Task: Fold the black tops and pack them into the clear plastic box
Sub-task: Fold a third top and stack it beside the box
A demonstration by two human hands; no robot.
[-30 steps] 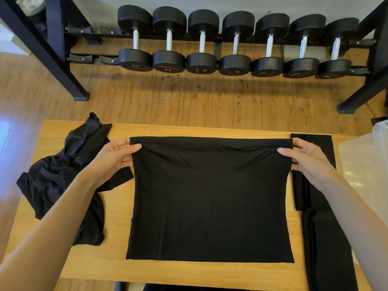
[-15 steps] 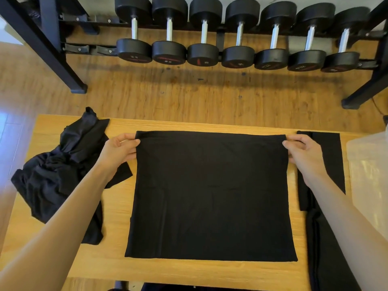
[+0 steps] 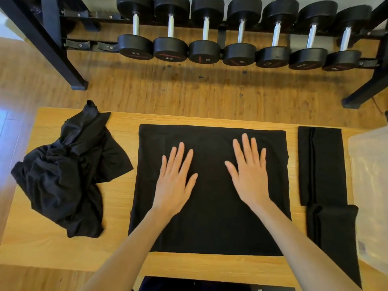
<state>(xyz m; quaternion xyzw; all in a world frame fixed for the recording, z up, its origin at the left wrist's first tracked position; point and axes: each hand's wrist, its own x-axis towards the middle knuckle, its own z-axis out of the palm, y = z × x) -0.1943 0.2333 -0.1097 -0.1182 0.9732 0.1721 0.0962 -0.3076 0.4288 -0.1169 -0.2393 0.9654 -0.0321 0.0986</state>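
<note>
A black top (image 3: 212, 223) lies spread flat as a square in the middle of the wooden table (image 3: 117, 244). My left hand (image 3: 175, 179) and my right hand (image 3: 249, 175) press on its upper half, palms down and fingers straight. A crumpled heap of black tops (image 3: 63, 175) sits at the table's left end. Two folded black tops lie on the right, one at the back (image 3: 322, 164) and one nearer me (image 3: 336, 234). The clear plastic box (image 3: 371, 185) stands at the far right edge, only partly in view.
Beyond the table's far edge a black rack (image 3: 52, 45) holds a row of several dumbbells (image 3: 239, 38) above a wooden floor. Bare strips of tabletop separate the spread top from the heap and from the folded tops.
Both hands let go of the top's upper corners and moved inward onto the cloth, where they now lie flat. The top's upper edge has settled on the table.
</note>
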